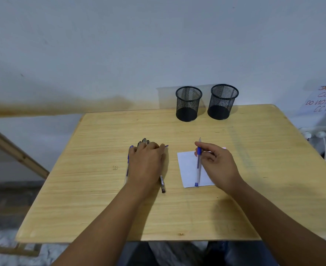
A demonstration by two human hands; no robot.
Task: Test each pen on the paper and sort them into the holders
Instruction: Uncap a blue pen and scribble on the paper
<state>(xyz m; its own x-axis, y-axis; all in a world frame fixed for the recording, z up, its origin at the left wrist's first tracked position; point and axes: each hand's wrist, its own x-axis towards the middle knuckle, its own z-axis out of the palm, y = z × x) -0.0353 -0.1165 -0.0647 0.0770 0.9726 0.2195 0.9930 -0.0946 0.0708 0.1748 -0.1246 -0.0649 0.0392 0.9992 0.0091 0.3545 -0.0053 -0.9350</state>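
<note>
Blue pen [198,166]: one, pinched in right hand [217,164] above paper [187,169], long axis near-far, capped end nearest. Loose pens [162,182]: several, count unclear, lengthwise under flat, uncurled left hand [146,162]. Mesh holders: two [188,103] [222,101], upright, far table [100,189] edge.
</note>
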